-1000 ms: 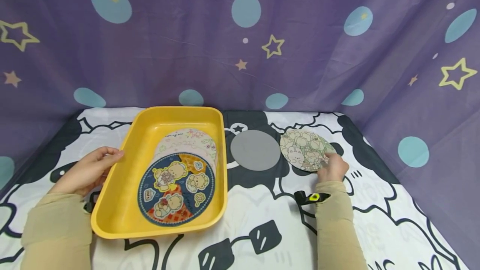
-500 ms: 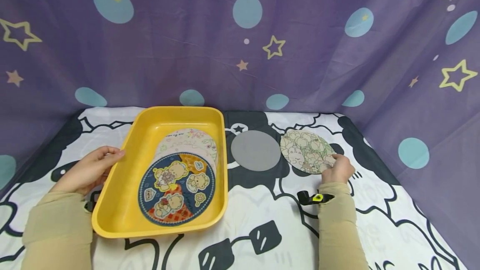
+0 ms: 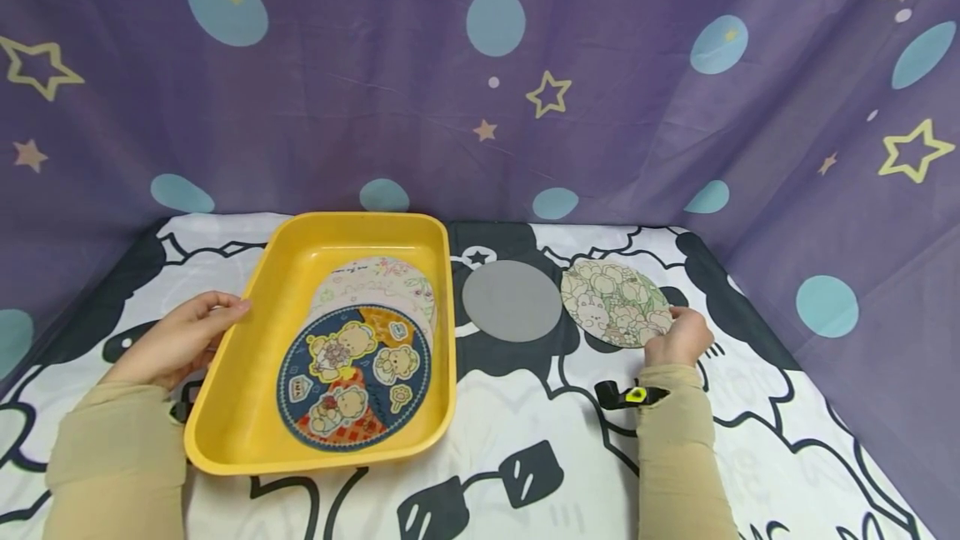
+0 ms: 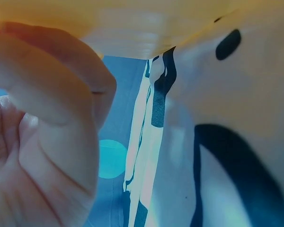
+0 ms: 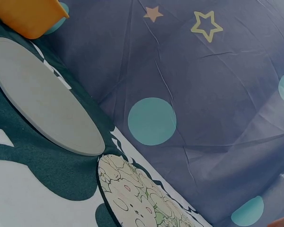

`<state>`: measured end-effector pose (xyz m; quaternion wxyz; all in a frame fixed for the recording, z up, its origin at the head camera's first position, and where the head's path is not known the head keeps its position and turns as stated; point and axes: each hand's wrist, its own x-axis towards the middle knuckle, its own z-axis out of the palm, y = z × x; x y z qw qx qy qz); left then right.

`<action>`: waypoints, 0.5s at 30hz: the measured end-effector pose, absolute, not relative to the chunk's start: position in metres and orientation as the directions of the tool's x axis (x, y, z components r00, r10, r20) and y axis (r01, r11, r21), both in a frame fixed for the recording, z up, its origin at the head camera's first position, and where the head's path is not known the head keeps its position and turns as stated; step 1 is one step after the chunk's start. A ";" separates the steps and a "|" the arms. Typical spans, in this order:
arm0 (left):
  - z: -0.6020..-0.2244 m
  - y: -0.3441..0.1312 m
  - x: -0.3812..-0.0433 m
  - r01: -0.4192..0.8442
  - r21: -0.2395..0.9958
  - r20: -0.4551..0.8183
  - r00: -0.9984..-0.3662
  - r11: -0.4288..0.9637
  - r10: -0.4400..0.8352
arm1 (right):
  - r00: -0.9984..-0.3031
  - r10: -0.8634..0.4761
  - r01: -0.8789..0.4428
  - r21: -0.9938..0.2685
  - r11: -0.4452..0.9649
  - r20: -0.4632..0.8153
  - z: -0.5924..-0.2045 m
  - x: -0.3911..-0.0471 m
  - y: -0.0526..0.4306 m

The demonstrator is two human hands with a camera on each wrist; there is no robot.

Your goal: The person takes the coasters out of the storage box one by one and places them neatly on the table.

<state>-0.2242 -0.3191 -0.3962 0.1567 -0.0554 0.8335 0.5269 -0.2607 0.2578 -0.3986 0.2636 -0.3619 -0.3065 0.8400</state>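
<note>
The green mat [image 3: 615,304] lies left and slightly ahead of the right hand [image 3: 679,337], the nearer one, whose fingers touch its edge; whether they pinch it, I cannot tell. The left hand [image 3: 178,340] grips the tray [image 3: 247,394] to its right.

A purple curtain [image 3: 405,98] — starred, dotted — hangs behind black-and-white cloth [image 3: 577,432].

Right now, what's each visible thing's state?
Yellow rectangular plastic tray: upright, loaded, left rim held by the left hand.
Navy round bear-print disc: in the tray, picture up.
Pale round floral disc: in the tray, partly covered.
Plain grey round disc: lying on the black-and-white cloth.
Pale green round rabbit disc: picture up, edge at the right hand.
Purple patterned curtain: hanging.
</note>
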 end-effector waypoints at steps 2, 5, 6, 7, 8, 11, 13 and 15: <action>-0.396 -0.319 -0.224 -0.255 0.862 -0.318 -0.945 0.438 0.076 | -0.601 0.663 -0.224 -0.703 -0.675 -0.445 -0.398 -0.260 0.257; -0.396 -0.319 -0.224 -0.252 0.862 -0.316 -0.945 0.440 0.079 | -0.611 0.659 -0.224 -0.703 -0.675 -0.438 -0.397 -0.260 0.255; -0.397 -0.319 -0.224 -0.251 0.862 -0.316 -0.945 0.441 0.080 | -0.615 0.657 -0.222 -0.703 -0.675 -0.437 -0.396 -0.260 0.255; -0.397 -0.319 -0.224 -0.249 0.862 -0.314 -0.946 0.441 0.081 | -0.618 0.655 -0.220 -0.705 -0.674 -0.434 -0.396 -0.260 0.254; -0.397 -0.319 -0.224 -0.249 0.862 -0.315 -0.946 0.442 0.082 | -0.620 0.656 -0.216 -0.710 -0.670 -0.430 -0.396 -0.260 0.254; -0.396 -0.319 -0.224 -0.252 0.862 -0.318 -0.945 0.440 0.081 | -0.623 0.659 -0.207 -0.723 -0.659 -0.422 -0.395 -0.261 0.251; -0.396 -0.319 -0.224 -0.254 0.862 -0.319 -0.944 0.439 0.080 | -0.631 0.655 -0.207 -0.723 -0.659 -0.416 -0.394 -0.261 0.250; -0.396 -0.319 -0.224 -0.256 0.863 -0.320 -0.944 0.435 0.079 | -0.637 0.651 -0.200 -0.727 -0.657 -0.413 -0.392 -0.262 0.247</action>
